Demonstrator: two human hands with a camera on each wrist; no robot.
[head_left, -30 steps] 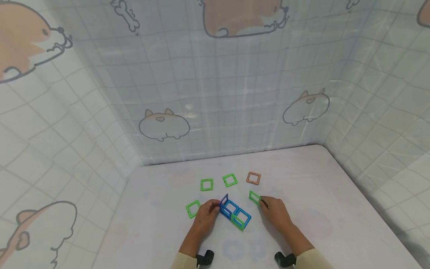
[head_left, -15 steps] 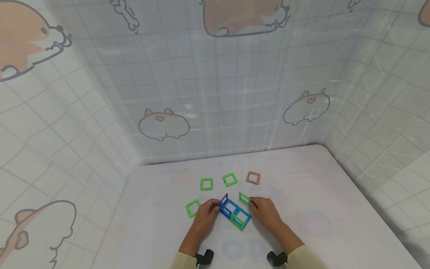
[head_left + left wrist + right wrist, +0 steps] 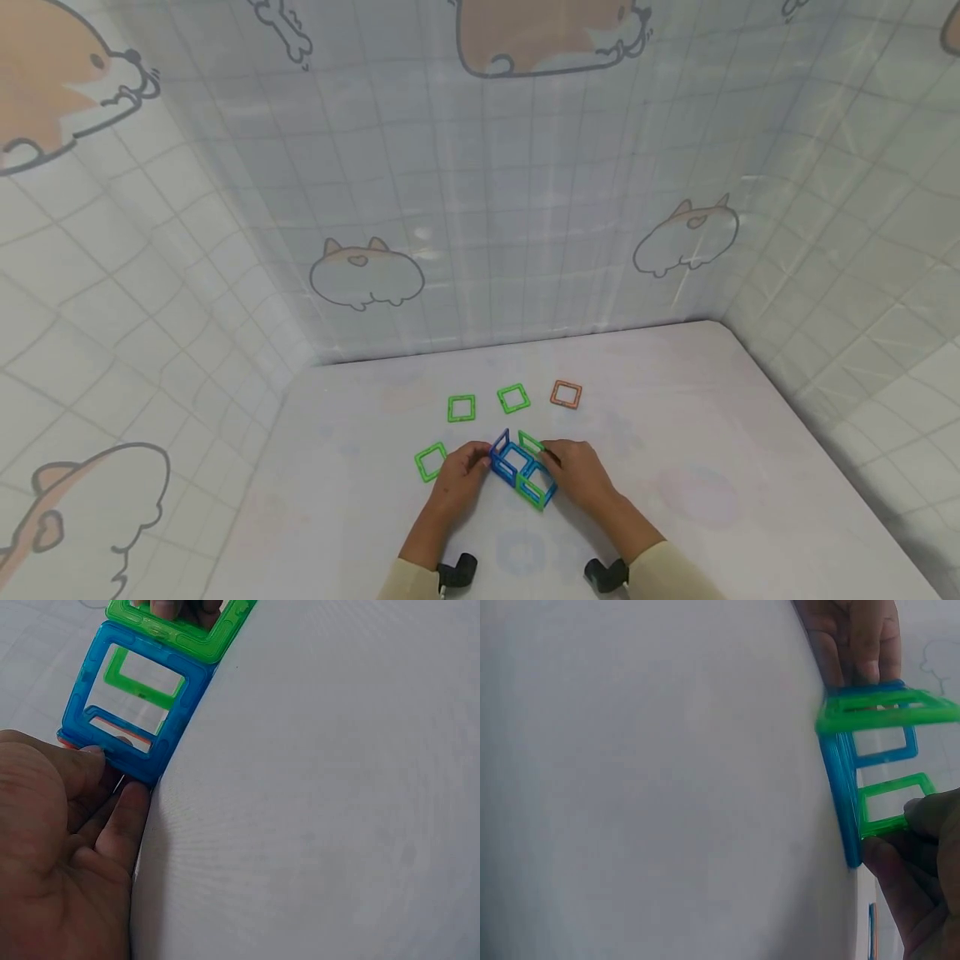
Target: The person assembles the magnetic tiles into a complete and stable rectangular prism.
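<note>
My left hand (image 3: 457,477) steadies the blue-and-green tile frame (image 3: 522,472) on the table (image 3: 675,433), fingers (image 3: 124,817) curled against its blue end. My right hand (image 3: 576,471) pinches a green square tile (image 3: 529,442) against the frame's far side. I judge I'm mid-attachment; next I'd need to line up the edges until they meet. Beyond lie three loose green squares (image 3: 461,408) and an orange one (image 3: 566,394). No readable writing anywhere.

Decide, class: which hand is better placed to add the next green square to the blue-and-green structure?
Probably the right hand: it already pinches a green square against the structure, while the left hand steadies the blue end.
</note>
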